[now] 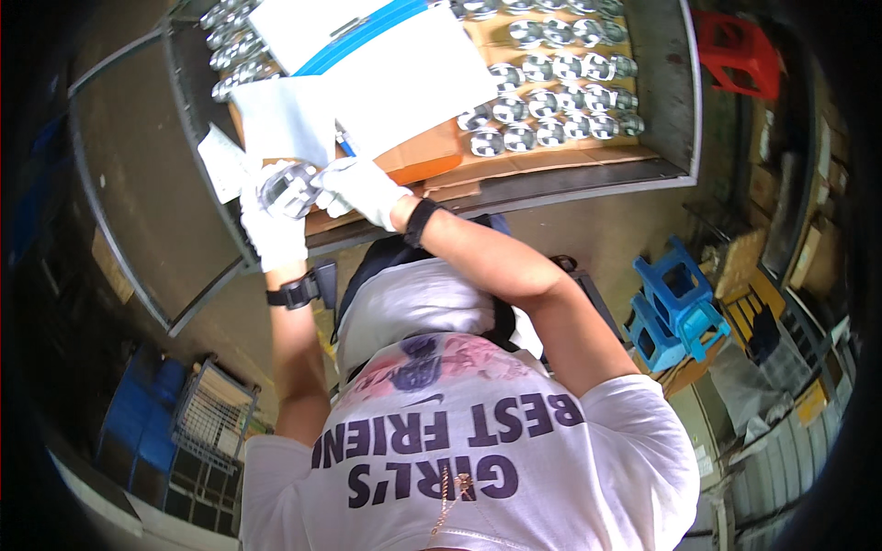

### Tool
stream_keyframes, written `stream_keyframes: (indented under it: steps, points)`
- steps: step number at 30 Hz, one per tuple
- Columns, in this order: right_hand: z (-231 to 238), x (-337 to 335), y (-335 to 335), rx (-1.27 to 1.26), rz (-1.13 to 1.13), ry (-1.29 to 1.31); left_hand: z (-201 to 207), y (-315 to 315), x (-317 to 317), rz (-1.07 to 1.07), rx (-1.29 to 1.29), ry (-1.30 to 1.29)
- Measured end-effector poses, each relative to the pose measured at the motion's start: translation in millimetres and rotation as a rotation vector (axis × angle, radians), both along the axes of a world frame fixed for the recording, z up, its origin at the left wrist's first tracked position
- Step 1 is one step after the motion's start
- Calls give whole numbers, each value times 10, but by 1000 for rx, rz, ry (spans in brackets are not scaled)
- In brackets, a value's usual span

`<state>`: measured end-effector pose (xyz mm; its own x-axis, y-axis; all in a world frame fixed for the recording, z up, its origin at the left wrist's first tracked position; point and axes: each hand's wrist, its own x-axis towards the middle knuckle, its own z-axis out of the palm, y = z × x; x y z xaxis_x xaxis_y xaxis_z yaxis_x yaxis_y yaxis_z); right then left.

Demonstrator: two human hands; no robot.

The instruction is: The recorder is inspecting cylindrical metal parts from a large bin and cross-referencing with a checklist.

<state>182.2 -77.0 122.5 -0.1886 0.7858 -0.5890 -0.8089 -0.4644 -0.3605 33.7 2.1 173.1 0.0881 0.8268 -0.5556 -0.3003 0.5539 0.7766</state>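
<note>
Both my hands wear white gloves. My left hand (269, 230) grips a shiny round metal part (287, 187) from below, just over the near edge of the metal table (138, 211). My right hand (363, 188) touches the same part from the right, fingers closed against its side. Behind the hands lie white paper sheets (367, 83) and a white board with a blue stripe. Several more of the round metal parts (551, 96) stand in rows on brown cardboard (551, 161) at the table's right half.
A red plastic stool (740, 50) stands past the table's right end. Blue plastic stools (675, 303) sit on the floor to my right. A wire basket (213, 413) and blue crates (142, 413) are at my lower left. Boxes crowd the right wall.
</note>
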Motion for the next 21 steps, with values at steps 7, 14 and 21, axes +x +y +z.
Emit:
stream_keyframes:
  steps: [7, 14, 21]
  points:
    - [-134, 328, -57, -14, 125, -172, -145, -116, 407, -200, -112, 137]
    - [-358, 1047, -340, 42, 79, -312, -443, -216, 612, -958, 756, 1217]
    - [-540, 2237, -449, -166, -112, -653, -594, -306, 459, -469, 182, 440]
